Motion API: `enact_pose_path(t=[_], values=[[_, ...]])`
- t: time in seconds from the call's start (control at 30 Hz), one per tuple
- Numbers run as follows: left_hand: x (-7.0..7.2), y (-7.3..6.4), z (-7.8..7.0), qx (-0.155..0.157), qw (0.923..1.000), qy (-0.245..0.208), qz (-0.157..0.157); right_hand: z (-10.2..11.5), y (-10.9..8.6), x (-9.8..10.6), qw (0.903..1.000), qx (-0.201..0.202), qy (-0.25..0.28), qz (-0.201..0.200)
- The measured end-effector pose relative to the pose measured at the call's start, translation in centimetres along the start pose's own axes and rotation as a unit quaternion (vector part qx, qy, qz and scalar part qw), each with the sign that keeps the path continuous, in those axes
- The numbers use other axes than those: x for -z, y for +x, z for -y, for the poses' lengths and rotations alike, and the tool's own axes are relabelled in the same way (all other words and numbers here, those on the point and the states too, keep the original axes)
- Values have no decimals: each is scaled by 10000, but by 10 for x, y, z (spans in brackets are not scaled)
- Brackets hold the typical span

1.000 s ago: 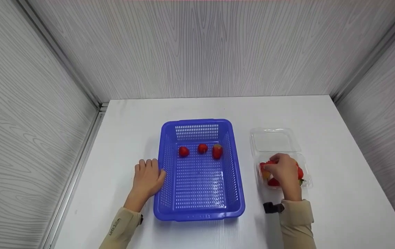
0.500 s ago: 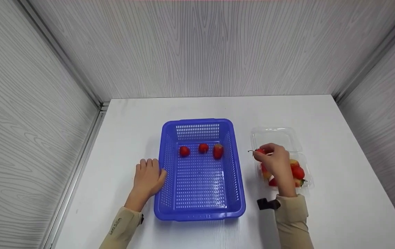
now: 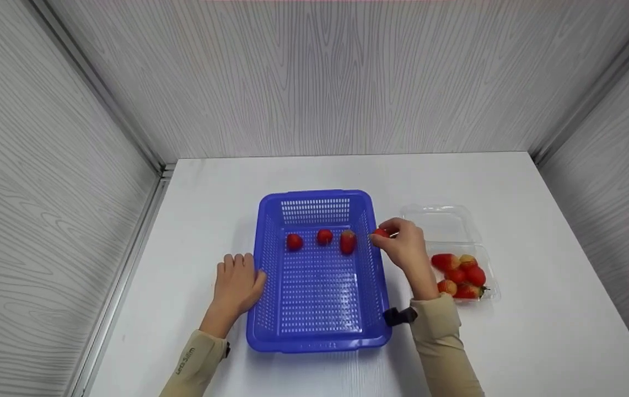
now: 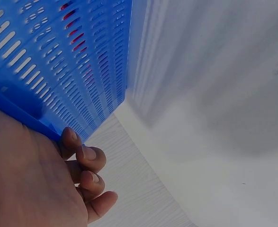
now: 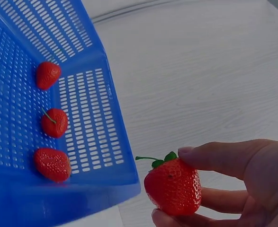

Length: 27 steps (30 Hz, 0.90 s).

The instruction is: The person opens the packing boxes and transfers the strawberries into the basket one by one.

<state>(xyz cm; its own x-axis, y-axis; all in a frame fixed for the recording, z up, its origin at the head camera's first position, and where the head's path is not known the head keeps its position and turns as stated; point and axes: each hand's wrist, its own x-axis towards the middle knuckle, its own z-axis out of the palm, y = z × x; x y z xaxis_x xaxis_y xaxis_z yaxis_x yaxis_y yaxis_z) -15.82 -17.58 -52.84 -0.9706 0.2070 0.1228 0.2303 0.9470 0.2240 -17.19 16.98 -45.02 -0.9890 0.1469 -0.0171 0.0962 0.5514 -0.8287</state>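
My right hand (image 3: 407, 245) pinches a red strawberry (image 5: 173, 186) with a green stem between thumb and fingers. In the head view it is at the right rim of the blue plastic basket (image 3: 318, 344). My left hand (image 3: 236, 284) grips the basket's left rim, the thumb on top and the fingers curled at the outer side, as the left wrist view shows. Inside the basket lie a left strawberry (image 3: 294, 241), a middle strawberry (image 3: 324, 236) and a longer one, the right strawberry (image 3: 348, 242), in a row toward the far end.
Right of the basket stands a clear plastic clamshell box (image 3: 490, 275), its lid (image 3: 441, 223) folded back. Several strawberries (image 3: 457, 275) lie in it. Wood-grain panels (image 3: 314, 77) border the white table (image 3: 546, 331) at the back and both sides.
My right hand has lifted a strawberry out of the clear box and carried it left to the basket's right rim. The left hand has stayed on the left rim.
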Motion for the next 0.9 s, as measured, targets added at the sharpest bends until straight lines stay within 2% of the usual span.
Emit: enact_pose_path(t=[0.47,0.73,0.9], values=[[-1,-1,2,77,9997,-146,168,20,12,-54,9984,518,-190,105],[-1,-1,1,104,9995,-187,250,27,19,-91,9983,337,-218,412],[-1,0,0,157,9993,-191,269,29,24,-111,9950,530,-309,792]])
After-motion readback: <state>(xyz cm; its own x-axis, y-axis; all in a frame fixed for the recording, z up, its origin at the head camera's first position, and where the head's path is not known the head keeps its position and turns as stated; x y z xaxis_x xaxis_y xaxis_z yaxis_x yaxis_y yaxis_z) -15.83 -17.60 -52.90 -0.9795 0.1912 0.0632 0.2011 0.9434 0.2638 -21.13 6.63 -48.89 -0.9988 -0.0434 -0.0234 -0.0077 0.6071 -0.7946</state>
